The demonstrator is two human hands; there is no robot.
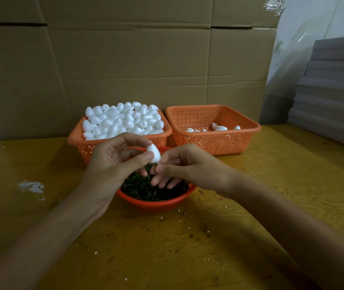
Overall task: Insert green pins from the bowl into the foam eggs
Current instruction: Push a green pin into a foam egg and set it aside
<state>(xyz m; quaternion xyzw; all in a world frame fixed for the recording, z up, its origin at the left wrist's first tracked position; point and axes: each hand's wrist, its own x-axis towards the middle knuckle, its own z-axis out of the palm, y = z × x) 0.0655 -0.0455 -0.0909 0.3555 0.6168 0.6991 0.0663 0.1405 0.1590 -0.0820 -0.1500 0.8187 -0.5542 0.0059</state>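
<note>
Our left hand [112,162] pinches a foam egg [153,153] over the pin bowl [156,203], long axis near upright, narrow end up; right hand [184,166] fingertips pressed together at its base, any pin there hidden.

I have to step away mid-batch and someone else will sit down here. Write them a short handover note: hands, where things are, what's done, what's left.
Left hand: holds one foam egg upright between thumb and fingers, above the red bowl.
Right hand: fingers pinched right under that egg; a green pin seems to be there, but it is too small to confirm.
Green pins: a heap in the red bowl, nearest the person.
Left orange basket: heaped with plain foam eggs.
Right orange basket: only a few eggs, probably the finished ones.
Done: a handful. Left: nearly the whole left basket.
</note>
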